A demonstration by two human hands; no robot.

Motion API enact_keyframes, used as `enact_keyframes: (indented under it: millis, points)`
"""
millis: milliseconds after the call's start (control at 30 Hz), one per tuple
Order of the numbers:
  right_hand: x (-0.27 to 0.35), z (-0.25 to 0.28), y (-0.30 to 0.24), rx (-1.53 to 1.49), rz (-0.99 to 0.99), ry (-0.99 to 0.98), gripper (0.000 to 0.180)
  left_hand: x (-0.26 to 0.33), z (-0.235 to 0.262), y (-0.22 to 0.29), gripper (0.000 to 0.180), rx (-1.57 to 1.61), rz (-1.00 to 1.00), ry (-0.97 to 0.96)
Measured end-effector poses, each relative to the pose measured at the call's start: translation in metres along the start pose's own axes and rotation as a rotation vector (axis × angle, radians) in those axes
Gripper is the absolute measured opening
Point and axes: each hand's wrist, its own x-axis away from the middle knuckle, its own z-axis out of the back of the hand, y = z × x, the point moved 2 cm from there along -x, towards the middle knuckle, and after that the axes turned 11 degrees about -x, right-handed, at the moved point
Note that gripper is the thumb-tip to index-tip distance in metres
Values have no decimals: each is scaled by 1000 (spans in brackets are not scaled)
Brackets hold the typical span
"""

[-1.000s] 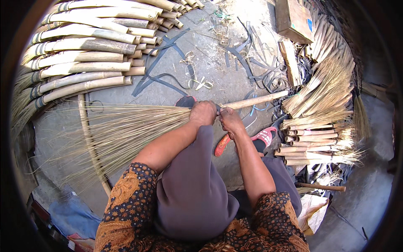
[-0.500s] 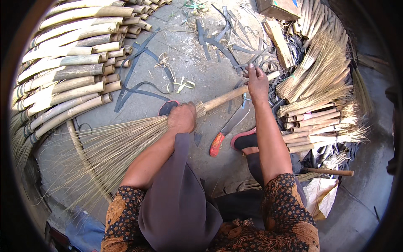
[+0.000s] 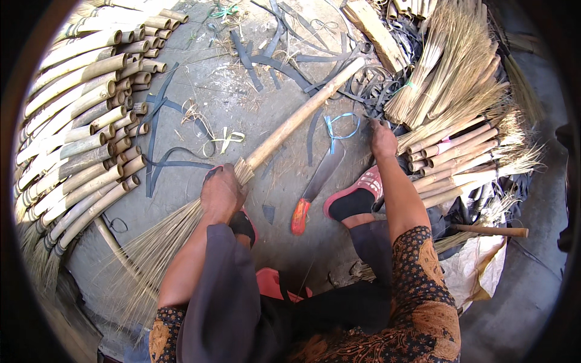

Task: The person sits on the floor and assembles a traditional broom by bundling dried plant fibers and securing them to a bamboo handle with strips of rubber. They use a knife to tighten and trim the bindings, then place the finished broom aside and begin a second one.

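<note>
A grass broom (image 3: 169, 233) lies slantwise in front of me, its bristles toward the lower left. Its smooth wooden handle (image 3: 305, 118) points up to the right. Closed round the bound neck where bristles meet handle is my left hand (image 3: 223, 192). My right hand (image 3: 383, 142) is off the broom, beside the dark rubber strips (image 3: 372, 91) and the broom-grass bundles; its fingers are curled together, and whatever may be in them is hidden. Between my feet lies a knife (image 3: 321, 181) with a red-orange handle, a blue tie loop (image 3: 341, 127) at its tip.
Stacked bamboo-handled brooms (image 3: 91, 139) fill the left side. Grass bundles (image 3: 448, 66) and bamboo handles (image 3: 454, 151) lie at the right, below a wood block (image 3: 375, 33). Loose dark strips (image 3: 160, 121) are scattered on the concrete floor, with a pale sack (image 3: 481, 266) at lower right.
My left hand has moved down and left with the broom, and the handle now tilts more steeply. My right hand has left the handle's far end and dropped toward the bundles at right.
</note>
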Motion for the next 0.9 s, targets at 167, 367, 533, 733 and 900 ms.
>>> enact_keyframes:
  millis: [167, 367, 533, 733, 900]
  points:
    - [-16, 3, -3, 168, 155, 7, 32, 0, -1, 0, 53, -13, -16, 45]
    - [23, 32, -34, -13, 508, -93, 23, 1, 2, -4, 59, 110, -19, -22]
    - [122, 35, -138, -660, 372, -470, 17, 8, 2, -22, 62, 280, -100, 44]
    - [179, 13, -282, -1220, 147, -439, 19, 15, -5, -23, 73, 354, -84, 156]
    - [170, 9, -322, -1123, 44, -456, 25, 20, -3, -21, 77, 487, -15, 123]
